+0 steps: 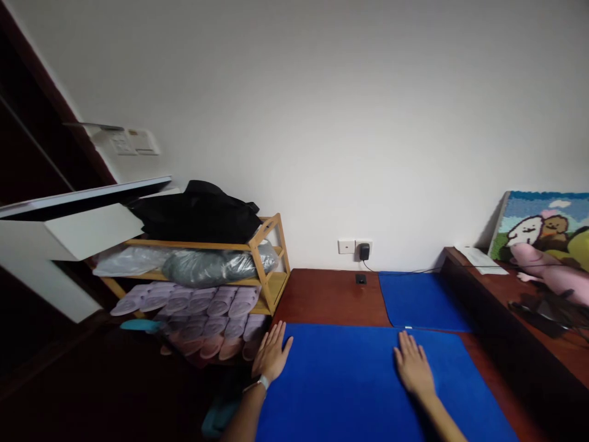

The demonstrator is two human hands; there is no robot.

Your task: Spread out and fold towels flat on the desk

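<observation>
My left hand [271, 355] lies flat with fingers stretched out on the left edge of a large blue mat [350, 380] spread over a dark red wooden surface [326, 296]. On the same mat, further right near its far edge, my right hand [413, 363] rests palm down with its fingers spread. Neither hand holds anything. A watch or band sits on my left wrist. A second blue mat [421, 299] lies just beyond, to the right.
A wooden rack [269, 258] at left carries a black bag [197, 212], wrapped bundles and rows of slippers [207, 313]. A wall socket with a plugged charger [364, 251] is behind. A cartoon picture [543, 224] and a pink object stand on the raised ledge at right.
</observation>
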